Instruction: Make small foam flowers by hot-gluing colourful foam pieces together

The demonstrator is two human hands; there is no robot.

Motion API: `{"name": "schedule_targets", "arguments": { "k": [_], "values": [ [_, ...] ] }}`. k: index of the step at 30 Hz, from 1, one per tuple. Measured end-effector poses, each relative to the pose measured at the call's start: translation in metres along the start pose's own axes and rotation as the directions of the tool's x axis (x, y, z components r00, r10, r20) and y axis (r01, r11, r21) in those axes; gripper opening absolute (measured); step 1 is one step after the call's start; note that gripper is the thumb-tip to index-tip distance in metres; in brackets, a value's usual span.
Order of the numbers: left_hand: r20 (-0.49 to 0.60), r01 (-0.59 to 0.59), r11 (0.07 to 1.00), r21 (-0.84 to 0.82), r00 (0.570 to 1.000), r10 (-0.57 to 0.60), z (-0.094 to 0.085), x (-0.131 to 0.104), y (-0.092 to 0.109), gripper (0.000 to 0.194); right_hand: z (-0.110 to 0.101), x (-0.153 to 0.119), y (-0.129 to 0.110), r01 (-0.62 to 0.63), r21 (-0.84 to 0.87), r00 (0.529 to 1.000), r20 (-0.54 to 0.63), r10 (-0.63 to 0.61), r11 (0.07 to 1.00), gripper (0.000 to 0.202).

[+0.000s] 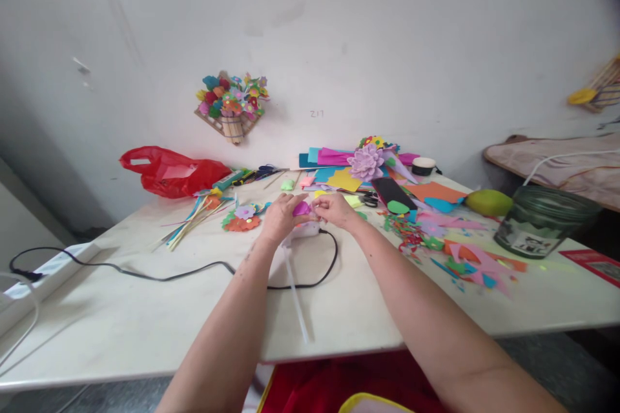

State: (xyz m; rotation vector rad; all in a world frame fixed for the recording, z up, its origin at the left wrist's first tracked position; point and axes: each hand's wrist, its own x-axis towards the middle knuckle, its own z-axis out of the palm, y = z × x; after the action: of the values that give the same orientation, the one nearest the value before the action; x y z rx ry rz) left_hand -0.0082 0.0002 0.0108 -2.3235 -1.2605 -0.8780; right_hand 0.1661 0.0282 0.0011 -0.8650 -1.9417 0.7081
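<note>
A small bright purple piece (pixel 301 208), foam or paper, is pinched in my left hand (pixel 282 214) over the middle of the table. My right hand (pixel 335 210) is just beside it, thumb and fingers pinched together at the piece's right edge; what they grip is too small to make out. Below both hands lies a white hot glue gun (pixel 306 230), partly hidden by my left hand. A long translucent glue stick (pixel 295 297) sticks out of it towards me, and a black cord (pixel 335 258) curves off its right end.
Left are foam flowers (pixel 243 215), thin sticks (pixel 186 222), a red plastic bag (pixel 174 171) and a power strip (pixel 53 268). Right are scissors (pixel 369 199), a phone (pixel 393 195), coloured scraps (pixel 477 261) and a green glass jar (pixel 542 219). A flower basket (pixel 232 106) hangs on the wall.
</note>
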Motion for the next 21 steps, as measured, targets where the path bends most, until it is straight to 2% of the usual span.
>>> {"name": "schedule_targets", "arguments": {
  "k": [3, 7, 10, 17, 21],
  "values": [
    [-0.002, 0.000, 1.000, -0.006, 1.000, 0.000, 0.0000, 0.0001, -0.0005, 0.052, -0.0014, -0.0002, -0.0013, -0.062, 0.134, 0.997, 0.046, 0.056, 0.989, 0.016],
    [0.002, -0.005, 1.000, -0.013, 1.000, 0.005, -0.0001, -0.0004, -0.0008, 0.052, -0.0039, -0.0001, 0.0017, -0.038, 0.163, 0.996, 0.091, 0.024, 0.986, 0.019],
    [0.005, -0.015, 1.000, -0.023, 1.000, 0.016, 0.0001, -0.0005, -0.0007, 0.052, -0.0041, 0.0004, 0.0062, -0.016, 0.088, 0.995, 0.096, 0.007, 0.996, 0.019],
    [0.019, 0.001, 1.000, -0.030, 1.000, -0.001, 0.0015, -0.0004, -0.0001, 0.051, -0.0032, 0.0005, 0.0047, 0.049, -0.220, 0.998, 0.054, -0.038, 0.974, 0.017],
    [0.004, 0.022, 0.999, -0.033, 1.000, -0.022, 0.0017, -0.0007, 0.0006, 0.051, -0.0035, 0.0001, 0.0001, 0.085, -0.278, 0.996, 0.032, -0.079, 0.957, 0.018]
  ]
}}
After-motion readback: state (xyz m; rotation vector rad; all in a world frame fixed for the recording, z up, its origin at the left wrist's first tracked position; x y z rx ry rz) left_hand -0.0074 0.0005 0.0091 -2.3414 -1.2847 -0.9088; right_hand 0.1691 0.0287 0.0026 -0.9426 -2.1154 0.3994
